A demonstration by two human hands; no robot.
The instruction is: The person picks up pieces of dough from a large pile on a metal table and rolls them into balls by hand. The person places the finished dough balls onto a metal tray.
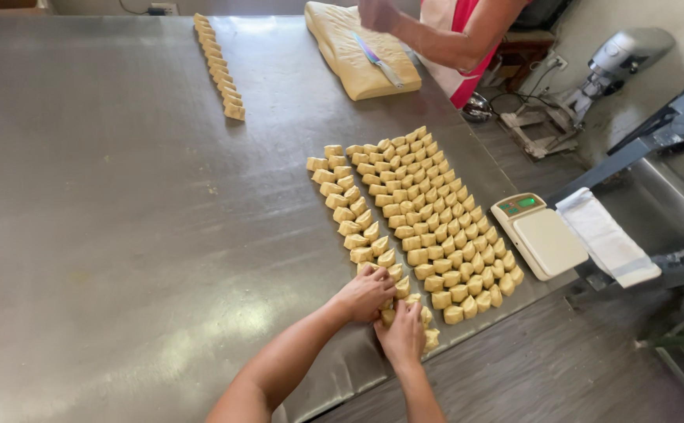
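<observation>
Hands meet at near end of dough pieces (pixel 420 223) on steel table (pixel 122 235): left hand (pixel 367 293) and right hand (pixel 401 335) each curled closed around one piece

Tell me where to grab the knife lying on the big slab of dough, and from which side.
Take the knife by its handle, the lower right end nearer the slab's front edge. It lies flat and diagonal on the dough slab, blade pointing up-left. Come from above on the table's right side, closing your fingers across the handle, probably clear of the other person's arm above it.
</observation>
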